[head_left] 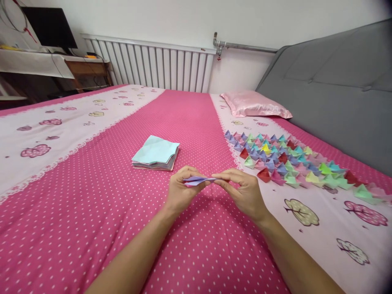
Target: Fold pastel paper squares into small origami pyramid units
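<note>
A folded piece of purple paper (196, 180) is held between both hands, above the pink dotted bedspread. My left hand (183, 187) is closed on its left part, with the fingers behind and the thumb beneath. At its right end, my right hand (241, 188) pinches the paper between thumb and fingertips. Beyond my left hand lies a stack of square paper sheets (155, 152), pale blue on top and mixed colours below. To the right stand rows of small folded paper boats (283, 158) in red, green, purple, pink, yellow and blue.
The bedspread (186, 114) has a pink dotted middle and pale printed side bands. A pink pillow (255, 104) lies by the grey headboard (333, 81). A white radiator (153, 63) runs along the far wall. At the far left, a monitor (50, 26) stands on a desk (30, 65).
</note>
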`<state>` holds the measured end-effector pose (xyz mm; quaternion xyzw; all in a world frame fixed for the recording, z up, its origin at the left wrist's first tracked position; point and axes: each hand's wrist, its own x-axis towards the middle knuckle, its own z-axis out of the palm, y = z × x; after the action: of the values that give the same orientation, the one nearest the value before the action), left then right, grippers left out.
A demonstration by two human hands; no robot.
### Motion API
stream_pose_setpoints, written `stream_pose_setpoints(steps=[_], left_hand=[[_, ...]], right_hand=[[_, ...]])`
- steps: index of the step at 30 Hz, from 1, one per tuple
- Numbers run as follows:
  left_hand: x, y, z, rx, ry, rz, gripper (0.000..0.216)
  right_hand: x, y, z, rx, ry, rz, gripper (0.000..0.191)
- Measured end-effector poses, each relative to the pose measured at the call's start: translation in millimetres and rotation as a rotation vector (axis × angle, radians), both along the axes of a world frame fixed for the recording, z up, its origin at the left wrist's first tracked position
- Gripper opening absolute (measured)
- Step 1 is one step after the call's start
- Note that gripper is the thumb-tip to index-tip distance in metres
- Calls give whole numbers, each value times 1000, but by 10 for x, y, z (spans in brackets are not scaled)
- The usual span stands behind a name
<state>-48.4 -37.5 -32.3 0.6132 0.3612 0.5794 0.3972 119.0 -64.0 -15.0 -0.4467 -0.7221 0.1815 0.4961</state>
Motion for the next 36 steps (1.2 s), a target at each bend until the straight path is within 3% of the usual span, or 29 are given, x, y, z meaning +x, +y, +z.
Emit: stream_pose_setpoints(steps=[9, 21, 30, 36], left_hand=[[-22, 27, -62, -27, -6, -118, 13], [-30, 68, -92, 145, -63, -131, 11], [-16, 64, -80, 124, -85, -133, 13], [-28, 48, -76, 121, -65, -144, 10]], right_hand=[[-5, -11, 16, -45, 12, 39, 11], [-35, -54, 42, -230, 225, -35, 11], [-35, -59, 41, -143, 178, -87, 3], [-28, -76, 66, -71, 108, -39, 4]])
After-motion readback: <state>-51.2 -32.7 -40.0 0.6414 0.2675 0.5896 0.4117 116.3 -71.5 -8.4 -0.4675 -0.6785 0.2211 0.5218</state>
